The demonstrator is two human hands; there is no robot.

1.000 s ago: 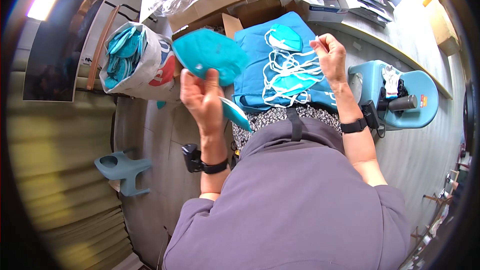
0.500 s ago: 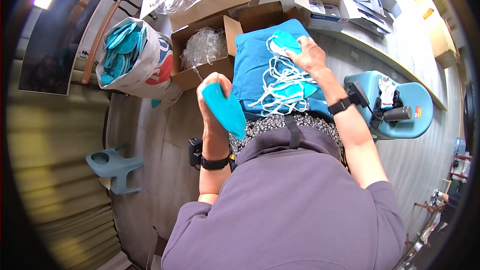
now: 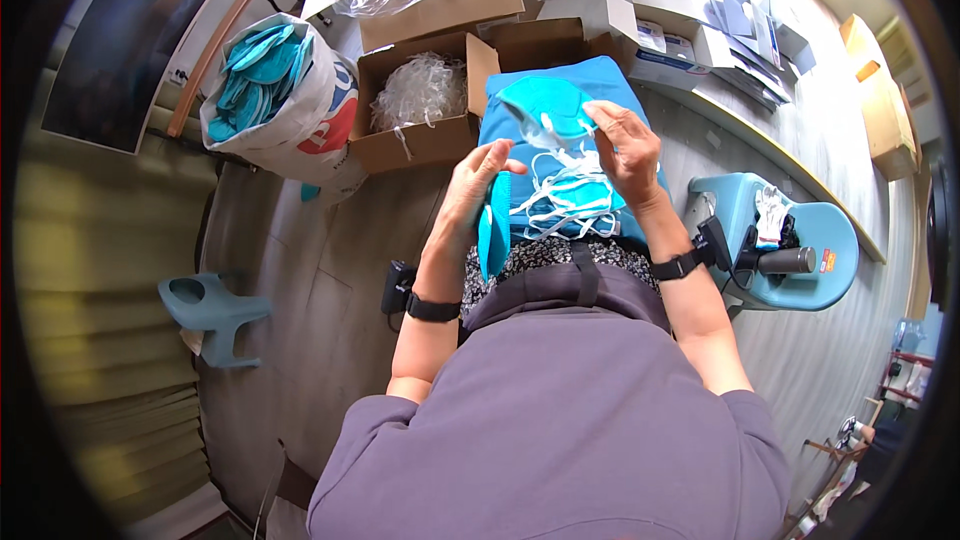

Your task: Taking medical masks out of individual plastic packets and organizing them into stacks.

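Fingers of my right hand [image 3: 628,150] pinch the right edge of a teal face mask [image 3: 545,105], holding it up, spread wide, over a blue cloth-covered surface [image 3: 620,80] in front of my lap. Just to the left, my left hand [image 3: 472,185] grips another teal mask [image 3: 493,230], which hangs nearly edge-on below the fingers. Its thumb and forefinger point towards the right hand. Between and below the hands lies a pile of teal masks with tangled white straps [image 3: 575,190] on the blue cloth.
A white sack [image 3: 335,105] full of teal masks stands at the left. Beside it sits a cardboard box [image 3: 400,152] of clear, stringy material. At the right, a blue-grey stool [image 3: 835,280] bears a dark cylinder [image 3: 787,260]. A smaller stool [image 3: 225,315] is far left.
My right hand has raised a mask from the pile, and it now shows broad side on. My left hand has come right, closer to it, its mask turned edge-on.
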